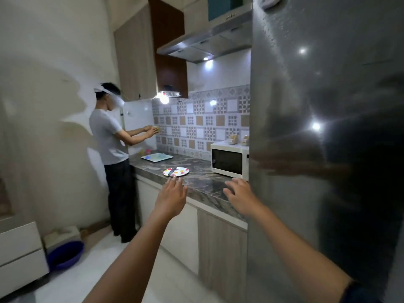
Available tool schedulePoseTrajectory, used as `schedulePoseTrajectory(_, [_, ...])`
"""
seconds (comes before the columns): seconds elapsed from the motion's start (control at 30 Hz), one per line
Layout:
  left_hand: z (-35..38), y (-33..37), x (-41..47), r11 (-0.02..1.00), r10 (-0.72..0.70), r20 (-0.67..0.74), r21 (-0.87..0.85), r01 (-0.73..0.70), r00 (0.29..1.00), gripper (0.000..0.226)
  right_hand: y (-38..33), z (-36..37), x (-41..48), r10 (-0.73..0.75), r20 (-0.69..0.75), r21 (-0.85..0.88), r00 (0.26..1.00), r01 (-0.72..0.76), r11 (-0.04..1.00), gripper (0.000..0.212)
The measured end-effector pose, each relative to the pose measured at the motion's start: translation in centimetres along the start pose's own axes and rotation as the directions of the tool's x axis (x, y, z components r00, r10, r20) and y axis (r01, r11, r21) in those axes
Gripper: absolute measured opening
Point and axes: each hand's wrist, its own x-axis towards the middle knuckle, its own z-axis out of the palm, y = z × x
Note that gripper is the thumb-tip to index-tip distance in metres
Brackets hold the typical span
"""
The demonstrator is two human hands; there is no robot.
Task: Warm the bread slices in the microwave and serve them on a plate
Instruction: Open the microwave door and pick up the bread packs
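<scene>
Two empty hands, left hand (172, 194) and right hand (240, 193), fingers spread, hover short of the white microwave (229, 161). The spotted plate (184, 171) lies left of the microwave: likely light, rigid, breakable, best taken by its rim.

- A home kitchen, this one: a grey-veined marble countertop (203, 184) runs through mid-frame over pale wooden cabinets (220, 248).
- There's a white boxy microwave (229, 161) on it, centre-right, and a steel extractor hood (207, 44) hangs upper centre.
- Behind, a patterned tile backsplash (203, 119); a tall glossy grey fridge (317, 127) fills the right.
</scene>
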Motion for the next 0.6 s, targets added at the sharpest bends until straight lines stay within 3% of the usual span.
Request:
schedulePoseTrajectory(0.4, [6.4,-19.8,10.5,0.956,-0.293,0.038,0.033,0.292,0.955,0.052,-4.5,17.6,20.5,-0.123,0.225,0.031,0.966,0.119,0.992,0.044])
schedulePoseTrajectory(0.6, [8.8,-26.5,22.4,0.935,-0.351,-0.007,0.049,0.351,0.936,0.052,-5.2,21.4,36.1,-0.188,0.192,0.045,0.963,0.182,0.982,0.038])
